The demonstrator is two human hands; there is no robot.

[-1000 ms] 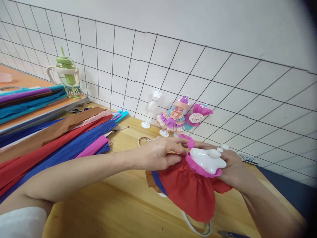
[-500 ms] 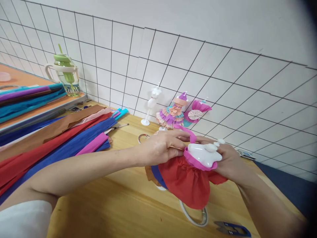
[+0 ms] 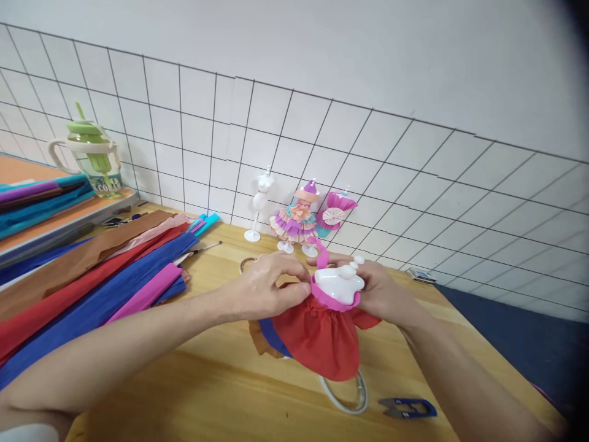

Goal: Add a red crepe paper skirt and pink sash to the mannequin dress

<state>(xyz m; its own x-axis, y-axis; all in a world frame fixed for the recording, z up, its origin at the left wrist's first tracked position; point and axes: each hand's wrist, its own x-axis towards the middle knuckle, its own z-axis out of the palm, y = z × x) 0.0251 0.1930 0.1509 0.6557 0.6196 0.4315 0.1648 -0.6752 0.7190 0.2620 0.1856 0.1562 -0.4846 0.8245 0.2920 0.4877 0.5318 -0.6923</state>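
Observation:
A small white mannequin (image 3: pixel 338 283) leans toward me, wearing a skirt of red crepe paper (image 3: pixel 317 341) over blue and brown layers. Around its waist runs a pink paper strip (image 3: pixel 337 302), whose loose end rises behind toward the wall. My left hand (image 3: pixel 271 285) is at the left side of the waist, thumb and fingers closed on the gathered edge of the skirt. From the right, my right hand (image 3: pixel 381 287) wraps behind the mannequin and holds it; its fingertips are partly hidden. The mannequin's stand is mostly covered by the skirt.
A tape roll (image 3: pixel 363 396) and blue thread snips (image 3: pixel 408 407) lie in front. Long crepe paper strips (image 3: pixel 92 282) cover the left side. By the wall stand a bare mannequin (image 3: pixel 261 199), two dressed ones (image 3: pixel 297 221), and a green-lidded cup (image 3: pixel 94 156) farther left.
The camera view has shifted, so everything appears farther left. My left thumb and index finger are spread a little wider at the waist. The right hand still holds the mannequin.

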